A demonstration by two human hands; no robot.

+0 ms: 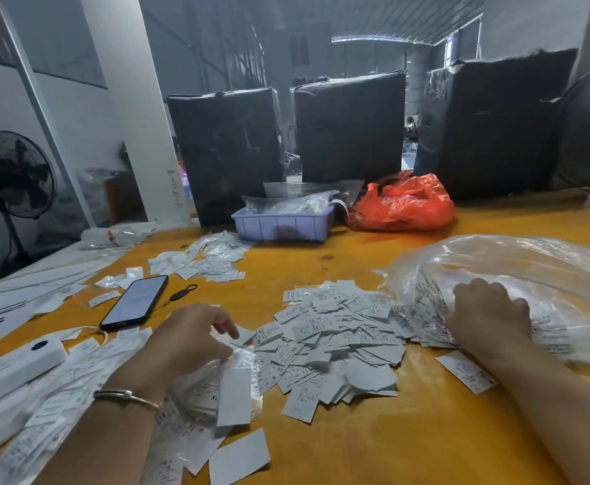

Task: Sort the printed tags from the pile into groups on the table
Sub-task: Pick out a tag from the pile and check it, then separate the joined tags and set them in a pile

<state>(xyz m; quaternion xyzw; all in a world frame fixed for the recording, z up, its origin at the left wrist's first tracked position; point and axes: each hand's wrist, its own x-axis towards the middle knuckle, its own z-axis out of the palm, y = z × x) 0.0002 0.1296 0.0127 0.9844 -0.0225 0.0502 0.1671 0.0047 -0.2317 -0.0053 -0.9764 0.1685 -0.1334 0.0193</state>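
Observation:
A loose pile of white printed tags lies in the middle of the yellow table. My left hand is at the pile's left edge, its fingers closed on a small clear plastic bag with tags inside. My right hand rests on a large clear plastic bag full of tags at the right, fingers curled into the plastic. More tags lie spread at the near left, and a smaller group sits farther back.
A black phone and a white device lie at the left. Farther back stand a lilac tray with bagged tags, a red plastic bag and three black-wrapped bales. A fan stands off the left.

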